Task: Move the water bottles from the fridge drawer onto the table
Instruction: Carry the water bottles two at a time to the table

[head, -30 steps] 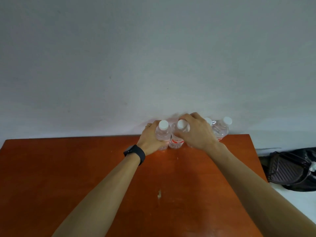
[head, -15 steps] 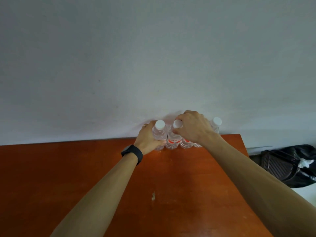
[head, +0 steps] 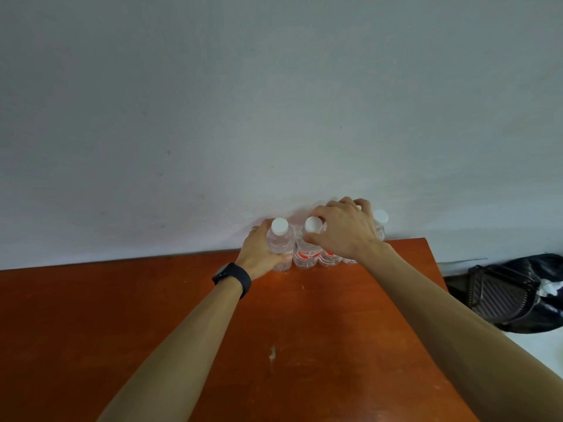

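Note:
Several clear water bottles with white caps stand in a row against the wall at the back edge of the orange-brown table (head: 122,324). My left hand (head: 259,251) grips the leftmost bottle (head: 279,239) around its body. My right hand (head: 344,231) curls over the second bottle (head: 307,252), fingers around its neck, and covers the top of the bottle beside it. Another bottle (head: 380,222) shows just past my right hand. No fridge drawer appears in the head view.
A pale wall rises right behind the bottles. The table's right edge runs down from the far right corner. Beyond it, on the floor, lies a black bag (head: 511,293) with something white in it. A small pale mark (head: 272,352) sits mid-table.
The view has shifted slightly, so the table appears further left. Both hands stay on the bottles, and the row now sits tighter against the wall.

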Motion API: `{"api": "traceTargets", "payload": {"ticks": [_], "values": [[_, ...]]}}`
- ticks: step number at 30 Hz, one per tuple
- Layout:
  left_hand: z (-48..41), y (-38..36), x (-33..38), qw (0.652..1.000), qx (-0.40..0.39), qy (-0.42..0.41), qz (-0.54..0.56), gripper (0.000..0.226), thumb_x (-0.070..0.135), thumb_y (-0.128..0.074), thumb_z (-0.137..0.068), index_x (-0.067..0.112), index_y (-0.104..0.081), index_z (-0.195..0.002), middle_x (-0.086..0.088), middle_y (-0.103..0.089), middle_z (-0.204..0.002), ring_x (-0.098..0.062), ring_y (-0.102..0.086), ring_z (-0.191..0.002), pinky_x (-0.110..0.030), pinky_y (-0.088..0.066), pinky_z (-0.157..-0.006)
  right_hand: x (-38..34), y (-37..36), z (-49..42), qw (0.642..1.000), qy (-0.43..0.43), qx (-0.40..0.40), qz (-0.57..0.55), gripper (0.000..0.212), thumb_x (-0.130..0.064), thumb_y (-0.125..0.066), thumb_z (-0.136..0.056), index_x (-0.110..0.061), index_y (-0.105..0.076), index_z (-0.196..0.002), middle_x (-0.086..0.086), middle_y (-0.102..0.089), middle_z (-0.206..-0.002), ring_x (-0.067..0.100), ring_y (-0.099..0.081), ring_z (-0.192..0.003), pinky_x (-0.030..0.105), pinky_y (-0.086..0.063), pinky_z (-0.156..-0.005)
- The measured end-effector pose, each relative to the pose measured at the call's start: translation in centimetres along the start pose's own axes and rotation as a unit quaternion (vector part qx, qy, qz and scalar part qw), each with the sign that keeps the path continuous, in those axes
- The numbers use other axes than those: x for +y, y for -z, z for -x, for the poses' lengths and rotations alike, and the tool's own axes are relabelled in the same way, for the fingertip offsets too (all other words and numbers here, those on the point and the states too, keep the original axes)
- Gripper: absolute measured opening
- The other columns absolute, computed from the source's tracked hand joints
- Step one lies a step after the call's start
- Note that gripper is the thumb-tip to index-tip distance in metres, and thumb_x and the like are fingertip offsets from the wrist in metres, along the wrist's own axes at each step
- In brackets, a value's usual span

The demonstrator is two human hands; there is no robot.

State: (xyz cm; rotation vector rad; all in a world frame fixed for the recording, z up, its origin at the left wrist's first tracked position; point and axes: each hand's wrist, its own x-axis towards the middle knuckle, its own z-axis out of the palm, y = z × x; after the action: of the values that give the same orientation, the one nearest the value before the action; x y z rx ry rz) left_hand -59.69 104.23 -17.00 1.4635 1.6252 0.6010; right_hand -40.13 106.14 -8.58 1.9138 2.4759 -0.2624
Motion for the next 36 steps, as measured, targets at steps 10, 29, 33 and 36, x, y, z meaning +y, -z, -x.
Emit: {"api": "traceTargets", "payload": {"ticks": [10,29,33,36], "values": [[0.8,-0.1,0.5,1.0,-0.008,0.012,-0.008,0.092,0.017,-0.089,-0.069,0.032,-0.038,-0.144,0.003,-0.054,-0.138,-0.02,-0.052,-0.127,-0.038,-0.046,-0.101,0.8,-1.2,0.9,0.997,-0.012,-0.019,-0.077,0.045,-0.059,-0.057,-0.084,-0.036,-0.056,-0.123,-0.005,-0.064,-0.117,0.022,-0.052,-0.115,0.045,-0.036,-0.099],[16.3,-5.5,0.7,0.978,-0.067,-0.02,-0.196,0.046,0.032,-0.064,-0.092,0.029,-0.051,-0.136,-0.006,-0.049,-0.141,-0.022,-0.053,-0.125,-0.028,-0.045,-0.097,1.8,-6.7,27.4,0.954,-0.215,0.089,-0.188,0.033,-0.045,-0.058,-0.094,-0.035,-0.063,-0.124,-0.011,-0.062,-0.13,0.02,-0.042,-0.132,0.04,-0.045,-0.102],[20.9,-10.6,4.3,0.934,-0.15,-0.135,-0.295,0.044,0.041,-0.055,-0.095,0.034,-0.049,-0.138,0.004,-0.045,-0.147,-0.021,-0.048,-0.129,-0.039,-0.045,-0.104,2.8,-7.7,36.6,0.942,-0.29,0.067,-0.155,0.036,-0.049,-0.05,-0.097,-0.035,-0.063,-0.127,-0.011,-0.06,-0.135,0.021,-0.04,-0.137,0.041,-0.043,-0.106],[24.8,-15.7,7.6,0.887,-0.193,-0.231,-0.351,0.044,0.042,-0.052,-0.096,0.036,-0.048,-0.14,0.004,-0.04,-0.152,-0.021,-0.039,-0.138,-0.041,-0.032,-0.115,4.0,-8.4,44.7,0.917,-0.369,0.066,-0.136,0.041,-0.056,-0.04,-0.098,-0.04,-0.061,-0.129,-0.015,-0.058,-0.137,0.018,-0.039,-0.137,0.04,-0.039,-0.109]]}}
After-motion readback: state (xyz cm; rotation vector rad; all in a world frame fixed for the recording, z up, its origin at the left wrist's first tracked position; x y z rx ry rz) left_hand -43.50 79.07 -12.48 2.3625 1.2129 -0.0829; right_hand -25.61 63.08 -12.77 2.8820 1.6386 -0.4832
